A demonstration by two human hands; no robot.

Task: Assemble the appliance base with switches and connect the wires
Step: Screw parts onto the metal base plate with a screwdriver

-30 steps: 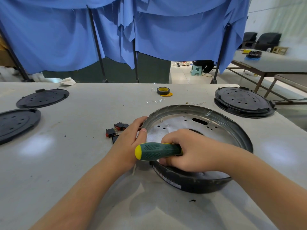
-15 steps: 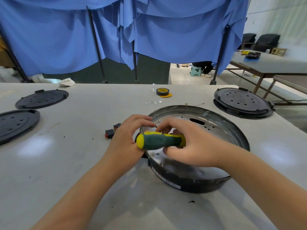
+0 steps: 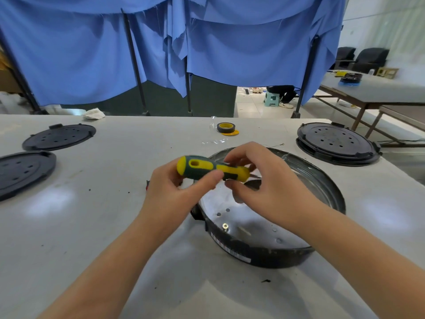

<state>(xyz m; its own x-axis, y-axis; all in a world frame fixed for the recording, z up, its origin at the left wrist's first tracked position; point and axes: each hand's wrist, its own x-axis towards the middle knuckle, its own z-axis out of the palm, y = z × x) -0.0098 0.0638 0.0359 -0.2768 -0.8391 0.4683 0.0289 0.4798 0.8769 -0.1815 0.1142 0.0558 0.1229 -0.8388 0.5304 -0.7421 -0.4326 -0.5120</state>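
The round black appliance base (image 3: 264,255) with a shiny metal floor lies open side up at the table's middle. A brass screw (image 3: 225,225) sits in its near-left floor. A green and yellow screwdriver (image 3: 204,168) is held level above the base's left rim. My left hand (image 3: 170,196) grips its handle from the left, thumb on top. My right hand (image 3: 266,183) pinches the handle's front end; the blade is hidden behind my fingers. My left hand covers the small black and red switches, so only a red sliver (image 3: 147,187) shows.
Two black perforated covers (image 3: 59,137) (image 3: 23,171) lie at the left and a stacked black cover (image 3: 335,143) at the right. A tape roll (image 3: 226,127) and a thin wire with a ring terminal (image 3: 277,145) lie behind the base. Blue curtains hang beyond the table.
Both hands rose from the base's left rim. The screwdriver came up with them, and my left hand, which was resting on the rim, now grips the handle.
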